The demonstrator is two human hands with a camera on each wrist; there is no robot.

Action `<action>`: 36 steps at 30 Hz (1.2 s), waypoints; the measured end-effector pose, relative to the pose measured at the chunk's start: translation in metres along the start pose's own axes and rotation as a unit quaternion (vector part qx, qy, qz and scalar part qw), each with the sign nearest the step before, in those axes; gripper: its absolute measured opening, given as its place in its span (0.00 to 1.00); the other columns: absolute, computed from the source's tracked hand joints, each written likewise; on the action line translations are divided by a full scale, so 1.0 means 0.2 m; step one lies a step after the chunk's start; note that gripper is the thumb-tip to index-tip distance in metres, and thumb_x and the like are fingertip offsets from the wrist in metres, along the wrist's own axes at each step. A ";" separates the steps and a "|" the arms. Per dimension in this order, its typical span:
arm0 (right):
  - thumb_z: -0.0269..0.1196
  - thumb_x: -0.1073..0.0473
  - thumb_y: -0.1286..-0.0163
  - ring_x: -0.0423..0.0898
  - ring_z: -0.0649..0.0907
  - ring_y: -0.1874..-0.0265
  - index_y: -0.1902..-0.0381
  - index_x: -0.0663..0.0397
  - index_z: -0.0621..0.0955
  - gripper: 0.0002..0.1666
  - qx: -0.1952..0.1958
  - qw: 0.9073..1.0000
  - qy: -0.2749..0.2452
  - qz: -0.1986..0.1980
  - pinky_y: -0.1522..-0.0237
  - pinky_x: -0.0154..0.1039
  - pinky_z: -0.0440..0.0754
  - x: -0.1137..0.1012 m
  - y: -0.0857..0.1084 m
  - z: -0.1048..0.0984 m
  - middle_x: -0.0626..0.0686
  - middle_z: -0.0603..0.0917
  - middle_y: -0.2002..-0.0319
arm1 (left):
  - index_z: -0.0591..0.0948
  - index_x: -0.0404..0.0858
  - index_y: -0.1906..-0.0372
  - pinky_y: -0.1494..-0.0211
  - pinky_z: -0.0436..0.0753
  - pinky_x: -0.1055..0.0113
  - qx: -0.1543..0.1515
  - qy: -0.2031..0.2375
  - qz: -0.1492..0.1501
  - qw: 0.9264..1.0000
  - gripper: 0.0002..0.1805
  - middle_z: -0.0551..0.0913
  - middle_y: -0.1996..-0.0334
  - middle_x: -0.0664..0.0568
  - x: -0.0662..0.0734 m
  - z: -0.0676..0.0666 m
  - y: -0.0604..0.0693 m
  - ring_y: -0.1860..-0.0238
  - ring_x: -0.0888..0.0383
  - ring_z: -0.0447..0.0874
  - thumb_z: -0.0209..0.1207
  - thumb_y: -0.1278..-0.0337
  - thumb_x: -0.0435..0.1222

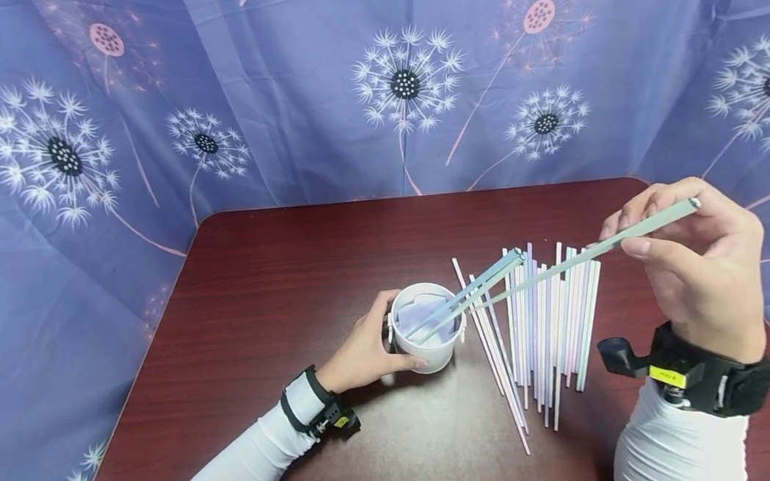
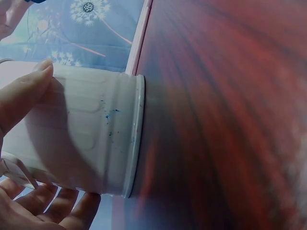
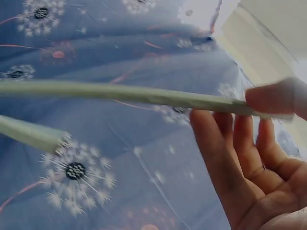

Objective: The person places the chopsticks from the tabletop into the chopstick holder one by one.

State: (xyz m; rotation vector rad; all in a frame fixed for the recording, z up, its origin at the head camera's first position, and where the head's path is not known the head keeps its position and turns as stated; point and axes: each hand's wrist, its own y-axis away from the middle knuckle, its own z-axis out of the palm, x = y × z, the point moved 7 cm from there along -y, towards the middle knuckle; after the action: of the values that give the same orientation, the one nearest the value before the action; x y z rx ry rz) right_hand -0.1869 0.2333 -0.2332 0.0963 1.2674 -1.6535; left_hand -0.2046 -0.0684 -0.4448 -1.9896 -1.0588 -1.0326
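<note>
Right hand (image 1: 711, 265), nearest the head camera, pinches a pale green stick (image 1: 584, 257) near its upper end, thumb against fingers. Stick's long axis slopes down and left from that hand toward the white bucket (image 1: 432, 359); lower tip shows by the bucket's right rim, can't tell if touching. Left hand (image 1: 365, 348) grips the bucket from its left, thumb near side, fingers round the far side, so it's the closer of the two hands to the bucket's mouth. Blue and green sticks (image 1: 489, 274) lean rightward out of it, on a similar slant. Loose sticks (image 1: 554, 318) lie on the bench (image 1: 306, 253) between the hands.
</note>
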 end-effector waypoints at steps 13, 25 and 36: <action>0.62 0.86 0.47 0.55 0.83 0.67 0.63 0.79 0.74 0.13 -0.007 0.964 0.247 0.096 0.66 0.37 0.82 0.30 0.03 0.23 0.67 0.82 0.67 | 0.60 0.57 0.33 0.39 0.74 0.59 0.003 0.000 -0.002 1.000 0.53 0.76 0.43 0.63 -0.01 -0.01 0.00 0.44 0.63 0.76 0.78 0.69 0.55; 0.67 0.78 0.44 0.51 0.86 0.63 0.56 0.66 0.77 0.17 -0.066 0.919 0.365 0.134 0.58 0.38 0.85 0.48 0.06 0.26 0.62 0.84 0.62 | 0.60 0.57 0.33 0.38 0.73 0.60 -0.003 0.006 0.002 1.000 0.54 0.76 0.41 0.60 0.00 0.01 0.00 0.43 0.60 0.76 0.78 0.69 0.54; 0.64 0.81 0.43 0.52 0.85 0.55 0.54 0.78 0.78 0.17 0.030 0.943 0.322 0.079 0.52 0.35 0.81 0.29 0.01 0.17 0.66 0.84 0.54 | 0.59 0.58 0.33 0.38 0.73 0.59 -0.002 0.006 0.009 1.000 0.54 0.75 0.40 0.59 0.00 0.00 0.00 0.42 0.59 0.76 0.78 0.69 0.55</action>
State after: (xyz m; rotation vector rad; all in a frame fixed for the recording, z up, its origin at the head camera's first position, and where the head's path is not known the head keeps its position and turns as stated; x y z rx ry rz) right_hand -0.1976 0.1695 -0.2541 0.8118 1.6342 -1.5695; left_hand -0.2051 -0.0686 -0.4451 -1.9892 -1.0318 -1.0364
